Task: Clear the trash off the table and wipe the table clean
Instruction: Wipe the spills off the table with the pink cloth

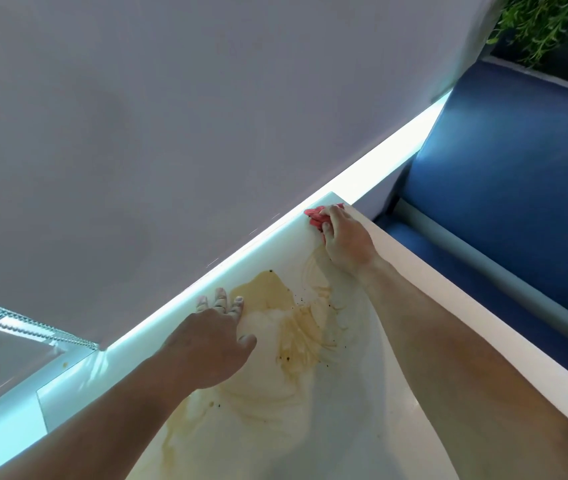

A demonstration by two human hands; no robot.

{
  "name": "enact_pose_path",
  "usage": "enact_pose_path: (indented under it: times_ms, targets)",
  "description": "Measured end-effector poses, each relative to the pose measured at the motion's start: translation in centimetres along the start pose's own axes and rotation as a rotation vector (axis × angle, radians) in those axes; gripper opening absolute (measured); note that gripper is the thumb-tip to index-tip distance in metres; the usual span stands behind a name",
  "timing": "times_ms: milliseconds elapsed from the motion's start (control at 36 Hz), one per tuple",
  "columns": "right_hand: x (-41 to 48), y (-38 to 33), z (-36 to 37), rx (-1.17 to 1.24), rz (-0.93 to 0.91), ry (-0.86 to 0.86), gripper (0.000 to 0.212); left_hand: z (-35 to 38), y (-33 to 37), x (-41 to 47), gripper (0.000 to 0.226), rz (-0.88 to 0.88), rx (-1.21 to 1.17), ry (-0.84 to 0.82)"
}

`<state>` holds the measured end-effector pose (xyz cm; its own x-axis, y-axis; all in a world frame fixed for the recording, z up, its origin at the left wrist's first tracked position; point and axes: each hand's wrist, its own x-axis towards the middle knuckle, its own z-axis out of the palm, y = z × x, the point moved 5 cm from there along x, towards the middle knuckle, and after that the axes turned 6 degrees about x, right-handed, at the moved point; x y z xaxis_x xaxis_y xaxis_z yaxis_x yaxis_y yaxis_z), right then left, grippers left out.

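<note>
Wiping looked begun but far from finished: a tan spill (268, 296) lay smeared in streaks across the tabletop (410, 254), dark specks (301, 299) scattered through it, and no larger trash showed in view. The right hand (344, 242) gripped the red cloth (314, 218), fingers curled over it, down at the tabletop's far corner, beyond the spill. The left hand (206, 344) lay flat, fingers spread, braced near the far edge just beside the puddle, holding nothing.

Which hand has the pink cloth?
The right hand, gripping the cloth at the far corner; the left hand lies flat and empty by the spill.
</note>
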<state>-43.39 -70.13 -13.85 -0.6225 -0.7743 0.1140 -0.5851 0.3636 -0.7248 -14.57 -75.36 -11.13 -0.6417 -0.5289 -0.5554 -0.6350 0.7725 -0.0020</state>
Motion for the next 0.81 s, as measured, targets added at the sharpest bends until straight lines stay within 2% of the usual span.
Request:
enact_pose_path:
  times_ms: [167,333,417,528,583,667,806]
  targets:
    - [-2.5,-2.7,3.4,-0.047,-0.151,-0.179,0.029,-0.2,0.1,0.0,0.070,-0.005,-0.010,-0.010]
    - [-5.7,-5.3,5.7,-0.013,-0.217,-0.239,0.028,-0.5,-0.4,-0.1,0.065,-0.002,-0.061,0.003]
    - [-7.3,-6.6,6.9,-0.001,-0.237,-0.269,0.030,-0.9,-0.9,-0.2,0.058,0.007,-0.143,0.041]
    - [-9.9,-7.6,8.2,0.019,-0.258,-0.322,0.035,-1.1,-2.5,-2.1,0.043,0.025,-0.404,0.136]
    - [-11.2,-7.6,8.4,0.037,-0.285,-0.345,0.030,-0.4,-3.9,-3.2,0.045,-0.016,-0.373,0.197]
    - [-12.8,-7.2,7.5,0.092,-0.305,-0.278,0.027,1.1,-5.6,-4.2,0.054,-0.084,-0.225,0.194]
    - [-10.9,-5.0,2.1,0.279,-0.026,0.069,0.029,1.0,-4.8,-3.8,0.066,-0.081,-0.101,0.071]
